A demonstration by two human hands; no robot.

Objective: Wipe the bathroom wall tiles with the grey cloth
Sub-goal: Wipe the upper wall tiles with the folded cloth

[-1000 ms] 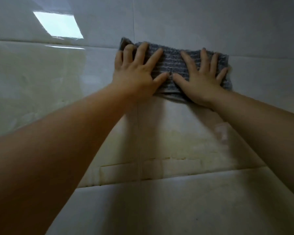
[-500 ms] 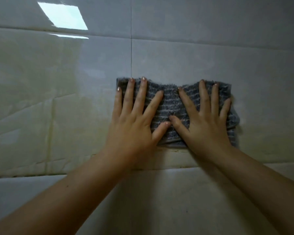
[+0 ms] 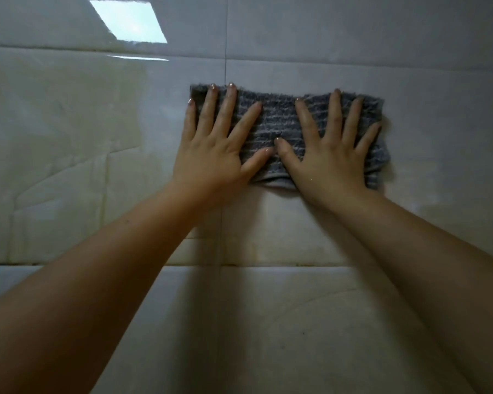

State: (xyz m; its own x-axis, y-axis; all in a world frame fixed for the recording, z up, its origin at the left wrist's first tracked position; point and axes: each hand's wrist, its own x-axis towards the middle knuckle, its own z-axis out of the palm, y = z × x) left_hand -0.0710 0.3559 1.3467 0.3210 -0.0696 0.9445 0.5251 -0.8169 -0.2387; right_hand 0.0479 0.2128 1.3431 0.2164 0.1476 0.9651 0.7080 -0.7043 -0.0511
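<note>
While pressed flat on pale tiles, one grey cloth beneath two fully spread hands, left hand, right hand.

No legible text, label, brand or number appears on the wall tiles or, apparently, the grey cloth.

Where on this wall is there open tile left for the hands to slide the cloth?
Bare tile lies left of the left hand, right of the right hand, above the grey cloth up to the bright reflection, and below it around the forearms. The only crowded spot is the cloth, with both hands flat on it.
</note>
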